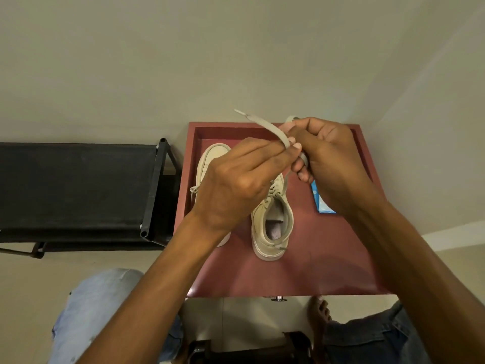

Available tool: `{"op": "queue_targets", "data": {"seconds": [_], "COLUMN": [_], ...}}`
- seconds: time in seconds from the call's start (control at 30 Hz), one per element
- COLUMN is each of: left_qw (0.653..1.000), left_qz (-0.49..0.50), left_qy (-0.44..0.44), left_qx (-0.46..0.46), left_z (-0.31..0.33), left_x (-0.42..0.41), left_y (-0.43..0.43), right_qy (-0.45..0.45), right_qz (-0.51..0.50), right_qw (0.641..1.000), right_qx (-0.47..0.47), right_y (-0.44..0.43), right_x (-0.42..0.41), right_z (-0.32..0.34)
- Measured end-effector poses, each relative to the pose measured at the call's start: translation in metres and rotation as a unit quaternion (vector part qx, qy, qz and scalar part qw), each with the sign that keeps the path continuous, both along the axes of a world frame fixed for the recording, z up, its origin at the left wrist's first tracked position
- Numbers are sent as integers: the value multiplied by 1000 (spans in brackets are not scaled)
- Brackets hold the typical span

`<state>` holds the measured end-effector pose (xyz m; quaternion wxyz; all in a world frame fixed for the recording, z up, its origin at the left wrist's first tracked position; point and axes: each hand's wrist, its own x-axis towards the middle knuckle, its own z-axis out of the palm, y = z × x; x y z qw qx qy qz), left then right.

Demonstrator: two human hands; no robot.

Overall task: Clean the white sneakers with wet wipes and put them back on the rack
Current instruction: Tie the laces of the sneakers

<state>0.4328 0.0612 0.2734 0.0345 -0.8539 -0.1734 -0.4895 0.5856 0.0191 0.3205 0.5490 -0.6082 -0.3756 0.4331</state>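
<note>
Black rack stood left of the red table. On that table sat the left sneaker and right sneaker, side by side. Your left hand pinched the lace between thumb and fingertips; your right hand curled round its further run. Lace judged limp and light, best held near the tip; shoes firm at the sole. Wipes packet lay far right.

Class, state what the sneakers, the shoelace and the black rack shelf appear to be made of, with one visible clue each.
Sneakers: probably matte off-white leather or synthetic, judging by smooth stitched panels. Shoelace: flat woven fabric; it bends limply and has a stiff tip. Rack shelf: seemingly dull black fabric stretched over tubular metal; round tube ends show.
</note>
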Motion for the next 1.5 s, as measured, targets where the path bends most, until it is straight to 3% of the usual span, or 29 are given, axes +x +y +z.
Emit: {"op": "queue_targets", "data": {"seconds": [0.1,0.2,0.23,0.3,0.37,0.47,0.77,1.1,1.27,1.5], "left_qw": [999,976,951,866,797,744,634,623,634,703], "left_qz": [-4,-18,-19,-30,-42,-56,-98,-91,-85,4], "left_qy": [-13,-64,-87,-128,-156,-187,-245,-237,-230,-211], "left_qx": [-41,-206,-297,-483,-582,-639,-727,-740,-733,-679], "left_z": [-2,1,3,8,11,11,14,8,9,7], "left_x": [1,5,6,7,8,5,2,-2,1,1], "left_y": [-1,-5,-6,-8,-7,-2,2,9,7,6], "right_qy": [9,28,32,35,35,6,-225,-253,-241,-56], "right_qz": [-2,-10,-10,-3,13,46,79,94,24,-77], "right_qw": [1000,999,999,999,999,997,962,951,963,994], "right_qx": [-13,-15,-13,-5,14,57,134,150,117,55], "right_y": [1,2,2,3,2,-1,0,1,3,2], "right_x": [1,3,3,5,8,8,5,6,6,17], "right_z": [0,-2,-3,-6,-8,-8,-20,-21,-22,-17]}}
